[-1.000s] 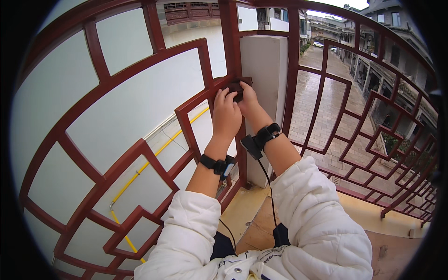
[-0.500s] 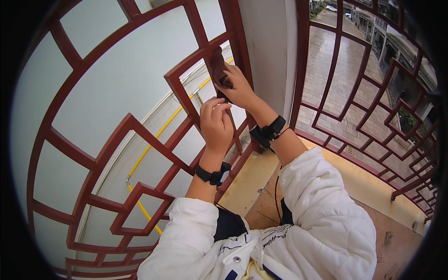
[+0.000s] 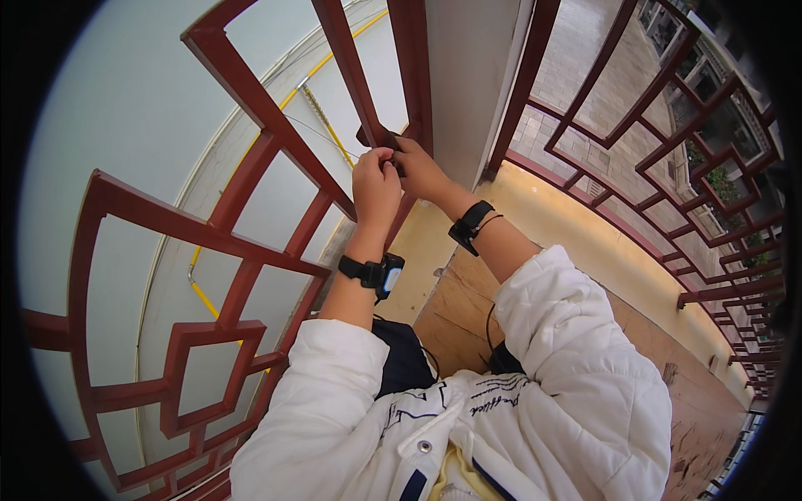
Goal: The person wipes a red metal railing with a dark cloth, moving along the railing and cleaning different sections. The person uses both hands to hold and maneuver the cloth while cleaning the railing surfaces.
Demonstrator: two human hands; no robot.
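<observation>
A dark brown cloth (image 3: 368,136), bunched up, is wrapped about an upright dark red bar (image 3: 351,71) of the lattice railing. My right hand (image 3: 420,173) is closed round the cloth at the bar's right side. My left hand (image 3: 377,188) meets it from the left, its fingers curled and pressed together beside the cloth. What lies between the left fingertips is mostly hidden by the hands. Black straps with small devices sit on both wrists, the left device (image 3: 387,275) having a pale blue face.
More dark red lattice (image 3: 167,219) spreads at the left before a pale wall with a yellow pipe (image 3: 205,296). A white pillar (image 3: 468,83) stands beyond my hands. Another lattice railing (image 3: 643,221) curves along the right, above a tan ledge (image 3: 568,225) and brown tiled floor (image 3: 468,309).
The right hand and cloth have moved lower down the bar. My left hand has closed in beside the right one. The view has tilted, so the railing appears shifted.
</observation>
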